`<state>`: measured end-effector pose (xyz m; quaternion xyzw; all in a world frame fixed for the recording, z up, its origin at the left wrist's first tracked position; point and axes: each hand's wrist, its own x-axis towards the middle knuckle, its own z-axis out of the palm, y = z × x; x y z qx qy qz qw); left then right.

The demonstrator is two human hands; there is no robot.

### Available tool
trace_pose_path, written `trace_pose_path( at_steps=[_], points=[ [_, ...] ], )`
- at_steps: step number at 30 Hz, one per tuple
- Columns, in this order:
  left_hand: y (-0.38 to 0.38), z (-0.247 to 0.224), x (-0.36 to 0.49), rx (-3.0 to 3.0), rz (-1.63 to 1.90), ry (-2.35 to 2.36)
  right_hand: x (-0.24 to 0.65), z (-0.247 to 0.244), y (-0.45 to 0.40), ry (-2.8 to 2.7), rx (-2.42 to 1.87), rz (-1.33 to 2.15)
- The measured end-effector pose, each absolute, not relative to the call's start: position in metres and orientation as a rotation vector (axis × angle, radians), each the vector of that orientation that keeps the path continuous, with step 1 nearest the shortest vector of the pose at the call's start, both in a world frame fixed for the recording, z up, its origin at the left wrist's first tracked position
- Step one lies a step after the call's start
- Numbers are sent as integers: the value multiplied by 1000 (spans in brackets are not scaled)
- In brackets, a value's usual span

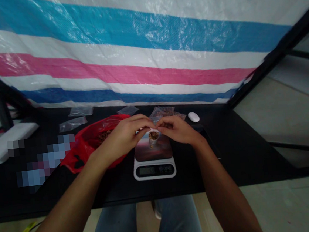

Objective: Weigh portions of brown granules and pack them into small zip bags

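Both hands meet over the middle of the worktop, thumbs and forefingers pinched together: the left hand (135,130) and the right hand (176,128) each grip the far edge of a small clear pouch (154,140), their tips almost touching.

Behind everything hangs a sheet (144,29) striped in white, blue and pink. Below it stretches the black worktop (248,153). On the left, a red plastic bag (81,148) lies open beside the left forearm, brown crumbly pieces (104,136) showing in its mouth. A white device (14,137) stands farther left. Near the centre sits a white kitchen scale (156,176) with a shiny plate; its display is lit too dimly to read. A dark flat slab (212,143) lies to the right, partly behind the right forearm. Along the far edge are loose clear bags (81,110), a filled clear bag (167,110) and, to its right, a white mouse (193,117).

Smallest of all is the pouch, its round mouth open upward and brown pieces inside, on or just above the scale plate; which of the two cannot be told. It should be very light, its thin film soft and slippery, apt to fold or spill if squeezed low. The rim seems the best hold, pinched lightly at two points.
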<state>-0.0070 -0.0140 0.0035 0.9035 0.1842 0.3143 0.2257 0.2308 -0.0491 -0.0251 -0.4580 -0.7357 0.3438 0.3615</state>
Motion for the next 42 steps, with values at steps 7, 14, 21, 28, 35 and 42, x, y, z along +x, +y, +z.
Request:
trace_pose_path(
  at_steps=[7, 14, 21, 28, 35, 42],
  points=[
    [3, -7, -21, 2591, 352, 1043, 231, -23, -49, -1886, -1197, 852],
    [1, -10, -13, 2689, 281, 1097, 230, -22, -50, -1890, -1206, 826],
    [-11, 3, -18, 2641, 609, 795, 230, -23, -50, -1887, -1167, 833],
    [-16, 1, -7, 2661, 668, 788, 233, -25, -48, -1887, -1199, 833],
    [-10, -4, -3, 2635, 639, 802, 233, -28, -47, -1889, -1213, 857],
    [-7, -4, 2, 2600, 595, 741, 233, -27, -48, -1879, -1228, 876]
  ],
)
